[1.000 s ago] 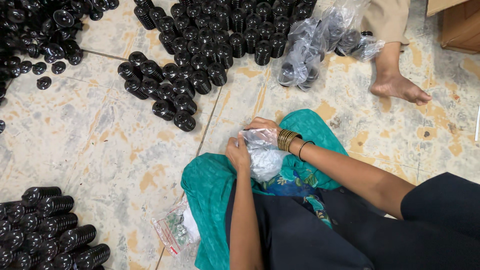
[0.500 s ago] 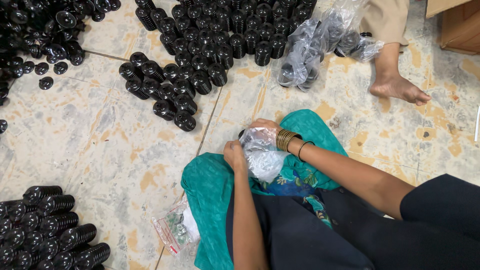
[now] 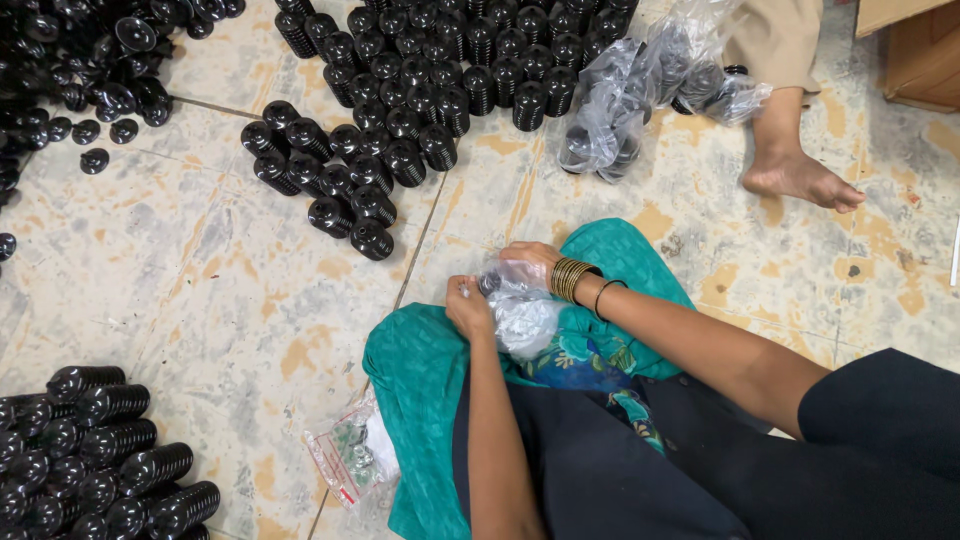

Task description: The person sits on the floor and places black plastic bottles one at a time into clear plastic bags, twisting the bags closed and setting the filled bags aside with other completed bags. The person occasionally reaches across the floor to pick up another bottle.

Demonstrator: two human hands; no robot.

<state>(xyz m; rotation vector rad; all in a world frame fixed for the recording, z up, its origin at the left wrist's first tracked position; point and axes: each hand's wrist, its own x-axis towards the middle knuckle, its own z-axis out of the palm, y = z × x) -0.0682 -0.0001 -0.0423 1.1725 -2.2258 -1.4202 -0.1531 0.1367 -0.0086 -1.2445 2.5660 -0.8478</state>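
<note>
**Both hands working a clear bag on the lap**

Bag [image 3: 522, 312] is sitting on the teal cloth [image 3: 420, 370] over the knees, dark parts inside. Left hand [image 3: 468, 308] is pinching its left edge, fingers closed on plastic. Right hand [image 3: 532, 260] is curling over the top, fingers gripping the film, wrist bent down. Looks like bag handling in progress. Black stacks [image 3: 400, 120] are standing on the floor [image 3: 200, 280], well apart.

We see the scene in soft, even daylight, bright throughout, with only faint shadows under the black caps [image 3: 400, 110]. Glare glints on the far plastic bags [image 3: 640, 90]. Focus is sharp; the edges bend slightly.
</note>
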